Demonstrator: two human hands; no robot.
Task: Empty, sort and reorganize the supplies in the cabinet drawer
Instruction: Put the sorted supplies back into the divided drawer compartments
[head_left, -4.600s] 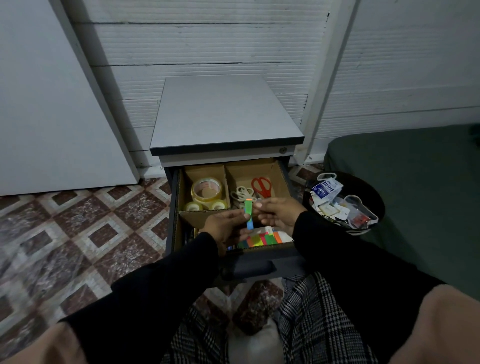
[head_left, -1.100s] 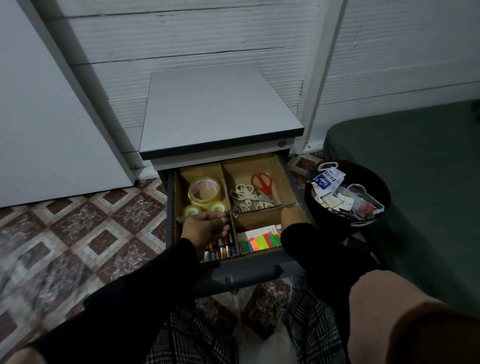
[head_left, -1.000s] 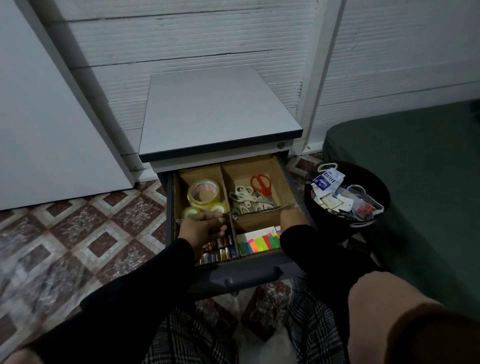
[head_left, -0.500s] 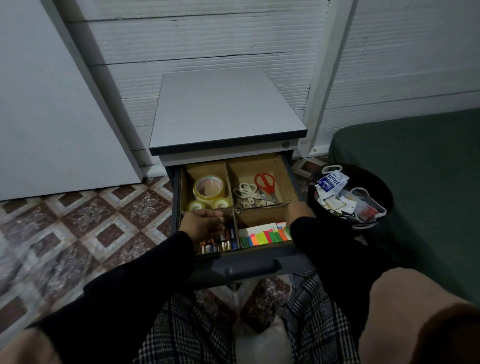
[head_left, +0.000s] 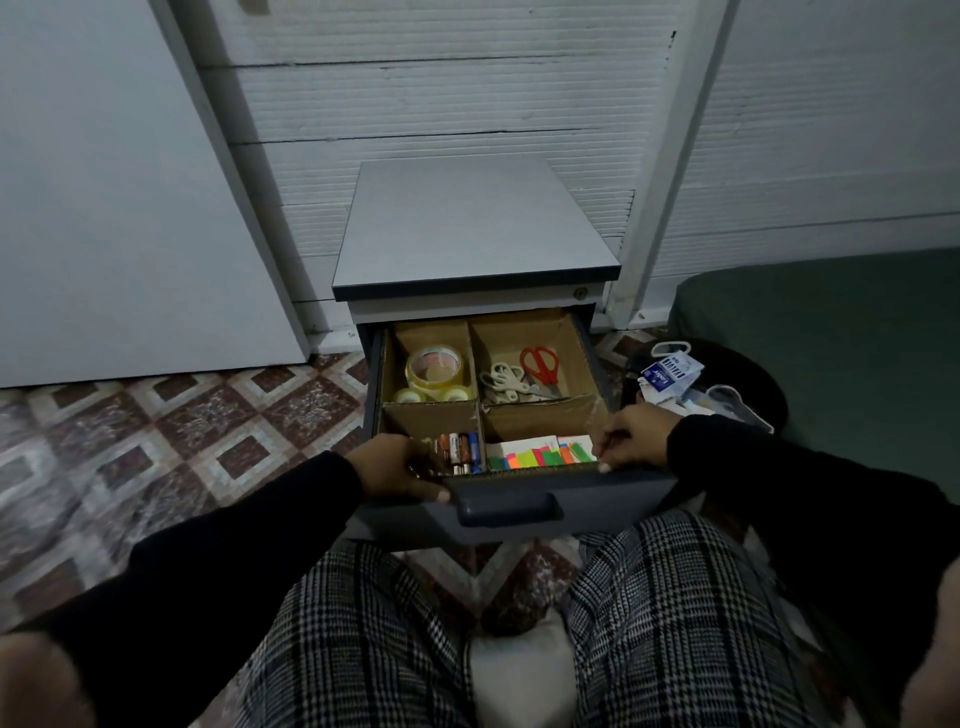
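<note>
Item: cabinet drawer, pulled out, lower centre of frame, below the grey cabinet top.

Contents, four cardboard compartments:
- Upper left: tape rolls, one large and two small.
- Upper right: red scissors beside white scissors.
- Lower left: batteries, lying in a row.
- Lower right: coloured sticky tabs, on white pads.

Hands:
- Left hand: at the drawer's front left corner, fingers curled over the front edge, touching it, holding nothing else.
- Right hand: at the front right corner, fingers bent down onto the rim; whether it pinches anything small cannot be told.

Adjacent: black bin, right of frame, holding discarded packets.

Status (judgement): sorting looks complete; the drawer appears ready to be pushed shut.

Hazards (judgement):
- Fingers draped over the front edge could be pinched against the cabinet frame if the drawer goes in before they lift.
- An uneven shove from one corner could skew the drawer on its runners.
- A hard push could roll the batteries or slide the loose cardboard dividers, mixing compartments.
- The large tape roll stands tall; it might catch under the cabinet top.
</note>
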